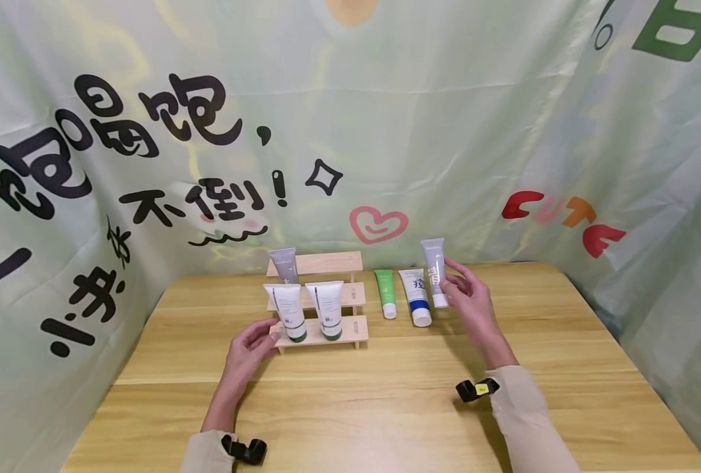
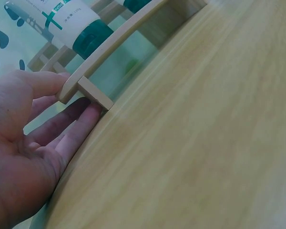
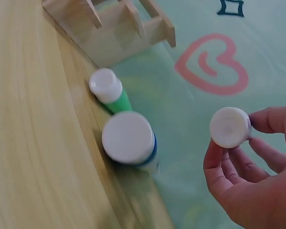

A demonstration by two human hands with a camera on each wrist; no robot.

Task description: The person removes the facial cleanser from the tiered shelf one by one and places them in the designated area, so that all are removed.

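My right hand [image 1: 471, 299] pinches a grey squeeze tube [image 1: 435, 269] upright, its white cap [image 3: 230, 127] pointing down above the table in the right wrist view. At the left end of a three-step wooden rack [image 1: 350, 328], my left hand [image 1: 251, 348] grips the lowest step. Its thumb lies on the step's end and its fingers reach under it in the left wrist view. Two white tubes with dark green caps, one at the left [image 1: 287, 312] and one at the right [image 1: 326, 309], stand on that lowest step. Another grey tube [image 1: 285, 265] stands at the top step's left, its lower part hidden.
Right of the rack, a small green tube [image 1: 385, 289] and a white tube with a blue band [image 1: 415, 295] lie on the wooden table [image 1: 350, 407], caps towards me. A printed cloth [image 1: 445, 131] hangs behind the table and along its sides.
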